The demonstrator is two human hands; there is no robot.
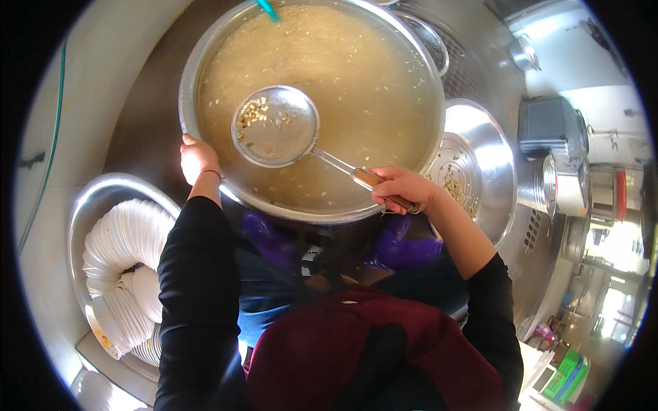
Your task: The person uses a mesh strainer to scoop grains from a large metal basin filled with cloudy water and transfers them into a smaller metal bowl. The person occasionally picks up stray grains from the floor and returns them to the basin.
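Note:
A large round metal basin (188, 110) stands before me, filled with cloudy tan water and grains on and below the surface. My right hand (403, 189) grips the wooden handle of a fine-mesh metal strainer (282, 136). Its round mesh lies over the near left part of the water, with a small cluster of pale and yellowish grains on its left side. Whether the mesh touches the water is hard to tell. At the basin's left rim, my left hand (199, 160) holds on, its fingers partly hidden. The end of a green hose (268, 10) reaches in at the far rim.
Right of the basin sits a wide metal bowl (496, 169) with scattered grains. Below left, a metal tub (77, 226) holds stacked white plates (128, 231). Purple boots (270, 239) are by the basin's near side. Another green hose (60, 97) runs along the left wall.

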